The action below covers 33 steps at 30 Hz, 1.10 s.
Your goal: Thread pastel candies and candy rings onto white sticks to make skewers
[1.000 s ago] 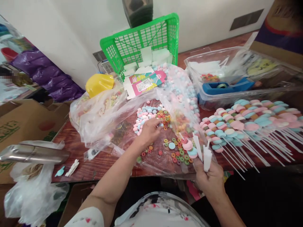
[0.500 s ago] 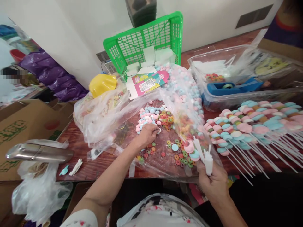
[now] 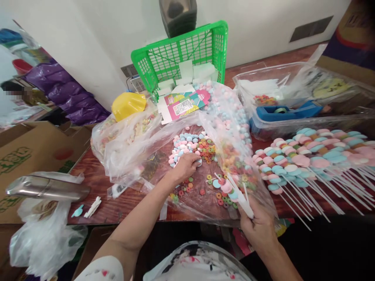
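My left hand (image 3: 186, 168) pinches a pale, light-blue candy disc (image 3: 199, 161) beside the loose pink, white and blue candies (image 3: 183, 144). My right hand (image 3: 258, 218) is wrapped round a bundle of white sticks (image 3: 244, 201). One of these sticks carries pink, white and blue candies (image 3: 227, 186) with a red ring near its tip, pointing up and left. Colourful ring candies (image 3: 206, 149) lie right of the loose discs, and more rings (image 3: 224, 200) lie just below the threaded stick. All of this is over clear plastic sheeting (image 3: 190, 205).
Finished candy skewers (image 3: 304, 156) are piled at the right. Behind them stands a clear tub (image 3: 272, 127) with a blue tape dispenser (image 3: 288, 111). A green crate (image 3: 178, 48) is at the back, a yellow scoop-like piece (image 3: 128, 106) left of it, a steel flask (image 3: 48, 187) at the left.
My right hand has moved slightly left and tilted the sticks further left. My left hand has shifted slightly right, and the disc in its fingers shows more blue.
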{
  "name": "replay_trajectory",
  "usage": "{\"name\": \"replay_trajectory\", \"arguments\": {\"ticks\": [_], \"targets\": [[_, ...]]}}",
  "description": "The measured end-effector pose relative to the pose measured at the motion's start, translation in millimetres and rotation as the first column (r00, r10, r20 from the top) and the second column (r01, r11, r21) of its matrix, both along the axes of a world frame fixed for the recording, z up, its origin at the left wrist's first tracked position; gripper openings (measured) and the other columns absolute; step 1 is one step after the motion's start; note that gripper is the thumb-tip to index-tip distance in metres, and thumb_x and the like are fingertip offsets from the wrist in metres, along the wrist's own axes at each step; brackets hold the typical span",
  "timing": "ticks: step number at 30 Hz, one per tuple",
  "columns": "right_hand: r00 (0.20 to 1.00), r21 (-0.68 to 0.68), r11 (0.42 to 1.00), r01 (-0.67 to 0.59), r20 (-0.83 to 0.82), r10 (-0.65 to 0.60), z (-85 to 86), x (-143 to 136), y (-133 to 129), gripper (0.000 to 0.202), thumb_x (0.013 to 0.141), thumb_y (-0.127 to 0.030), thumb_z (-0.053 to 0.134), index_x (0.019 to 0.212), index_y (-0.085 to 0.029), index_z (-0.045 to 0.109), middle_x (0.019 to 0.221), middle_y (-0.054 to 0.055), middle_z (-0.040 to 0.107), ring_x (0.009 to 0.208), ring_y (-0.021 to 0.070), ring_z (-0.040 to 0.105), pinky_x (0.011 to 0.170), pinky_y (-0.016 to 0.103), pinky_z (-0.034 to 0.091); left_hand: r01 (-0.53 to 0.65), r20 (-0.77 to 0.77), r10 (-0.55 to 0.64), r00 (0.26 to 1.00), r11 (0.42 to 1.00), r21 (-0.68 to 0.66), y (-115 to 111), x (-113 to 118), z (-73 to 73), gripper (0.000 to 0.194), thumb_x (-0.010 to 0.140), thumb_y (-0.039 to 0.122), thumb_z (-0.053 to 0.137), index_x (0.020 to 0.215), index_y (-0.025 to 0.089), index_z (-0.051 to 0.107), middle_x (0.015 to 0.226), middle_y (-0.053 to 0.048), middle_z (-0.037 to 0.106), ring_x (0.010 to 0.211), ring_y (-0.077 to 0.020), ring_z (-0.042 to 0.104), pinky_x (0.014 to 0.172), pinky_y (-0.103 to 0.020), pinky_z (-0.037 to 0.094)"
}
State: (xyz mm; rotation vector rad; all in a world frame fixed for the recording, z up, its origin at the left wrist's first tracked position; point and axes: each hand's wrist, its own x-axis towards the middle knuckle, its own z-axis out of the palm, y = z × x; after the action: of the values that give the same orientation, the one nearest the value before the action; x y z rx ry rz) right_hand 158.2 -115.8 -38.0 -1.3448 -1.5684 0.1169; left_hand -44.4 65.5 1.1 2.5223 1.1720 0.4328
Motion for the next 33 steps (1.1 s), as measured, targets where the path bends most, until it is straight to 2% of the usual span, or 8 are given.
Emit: {"name": "replay_trajectory", "arguments": {"ticks": [4, 8, 14, 19, 23, 27, 30, 33], "targets": [[1.0, -0.019, 1.0, -0.013, 0.026, 0.013, 3.3, -0.1, 1.2, 0.014, 0.084, -0.012, 0.047, 0.083, -0.018, 0.059, 0.061, 0.001, 0.064, 0.047, 0.0146, 0.059, 0.044, 0.023, 0.044, -0.013, -0.049, 0.017, 0.999, 0.998, 0.069, -6.2, 4.6, -2.7, 0.016, 0.081, 0.011, 0.05, 0.084, 0.017, 0.065, 0.087, -0.008, 0.063, 0.086, -0.0215, 0.055, 0.082, -0.035, 0.043], [0.999, -0.021, 1.0, -0.015, 0.033, 0.015, 1.8, 0.9, 2.8, 0.015, 0.083, -0.012, 0.047, 0.087, -0.017, 0.06, 0.066, 0.004, 0.066, 0.054, 0.0163, 0.063, 0.05, 0.024, 0.048, 0.066, -0.163, -0.042, 0.986, 0.988, 0.143, -24.7, 4.9, -5.6, 0.024, 0.083, 0.01, 0.05, 0.101, 0.013, 0.064, 0.1, -0.014, 0.06, 0.096, -0.026, 0.052, 0.084, -0.04, 0.045], [0.995, -0.003, 1.0, 0.021, 0.093, -0.021, -0.4, 0.3, 2.6, 0.016, 0.083, -0.012, 0.046, 0.088, -0.017, 0.06, 0.057, 0.0, 0.06, 0.04, 0.0132, 0.053, 0.043, 0.023, 0.041, 0.078, 0.082, -0.081, 0.993, 0.996, 0.047, -35.4, 1.1, -11.0, 0.015, 0.082, 0.012, 0.057, 0.092, 0.017, 0.067, 0.105, -0.011, 0.065, 0.101, -0.0229, 0.056, 0.091, -0.039, 0.046], [0.993, 0.003, 1.0, 0.029, 0.118, -0.029, 0.9, 0.9, 2.3, 0.016, 0.083, -0.014, 0.046, 0.091, -0.017, 0.06, 0.057, -0.001, 0.06, 0.043, 0.0143, 0.055, 0.045, 0.024, 0.042, 0.018, 0.238, -0.016, 0.971, 1.0, -0.008, -47.9, 1.1, -12.9, 0.013, 0.083, 0.015, 0.06, 0.091, 0.018, 0.069, 0.09, -0.007, 0.071, 0.088, -0.0205, 0.062, 0.083, -0.035, 0.048], [0.991, -0.007, 1.0, 0.028, 0.131, -0.026, -0.8, 0.8, 1.7, 0.015, 0.084, -0.014, 0.046, 0.089, -0.018, 0.059, 0.057, 0.0, 0.06, 0.043, 0.014, 0.053, 0.045, 0.024, 0.042, -0.004, 0.237, -0.007, 0.971, 0.999, 0.046, -56.0, 0.5, -22.8, 0.018, 0.086, 0.015, 0.054, 0.094, 0.019, 0.07, 0.1, -0.01, 0.07, 0.093, -0.0205, 0.062, 0.085, -0.035, 0.047], [0.993, -0.015, 0.999, 0.032, 0.11, -0.031, -4.0, 0.3, 1.9, 0.017, 0.084, -0.012, 0.046, 0.09, -0.019, 0.06, 0.062, 0.001, 0.063, 0.048, 0.015, 0.058, 0.048, 0.024, 0.044, -0.084, 0.235, 0.071, 0.969, 0.995, 0.047, -54.7, 2.5, -27.4, 0.019, 0.083, 0.013, 0.056, 0.094, 0.018, 0.071, 0.105, -0.011, 0.069, 0.096, -0.0223, 0.061, 0.087, -0.039, 0.048], [0.995, -0.063, 0.998, 0.02, 0.097, -0.014, -5.6, 0.5, 2.7, 0.015, 0.083, -0.012, 0.047, 0.086, -0.019, 0.06, 0.064, 0.002, 0.065, 0.053, 0.0158, 0.061, 0.05, 0.024, 0.045, -0.114, 0.339, 0.136, 0.931, 0.99, -0.086, -55.0, 6.7, -20.0, 0.015, 0.08, 0.014, 0.06, 0.087, 0.017, 0.073, 0.096, -0.01, 0.071, 0.09, -0.0215, 0.063, 0.086, -0.039, 0.048], [0.998, -0.087, 0.996, 0.003, 0.061, 0.002, -7.2, 1.5, 2.4, 0.015, 0.083, -0.014, 0.047, 0.084, -0.018, 0.061, 0.064, 0.002, 0.065, 0.054, 0.0165, 0.061, 0.052, 0.025, 0.047, -0.133, 0.54, 0.35, 0.766, 0.907, -0.4, -60.6, 11.4, -6.3, 0.012, 0.074, 0.016, 0.068, 0.085, 0.017, 0.073, 0.087, -0.007, 0.072, 0.081, -0.0177, 0.064, 0.08, -0.034, 0.05]]}}
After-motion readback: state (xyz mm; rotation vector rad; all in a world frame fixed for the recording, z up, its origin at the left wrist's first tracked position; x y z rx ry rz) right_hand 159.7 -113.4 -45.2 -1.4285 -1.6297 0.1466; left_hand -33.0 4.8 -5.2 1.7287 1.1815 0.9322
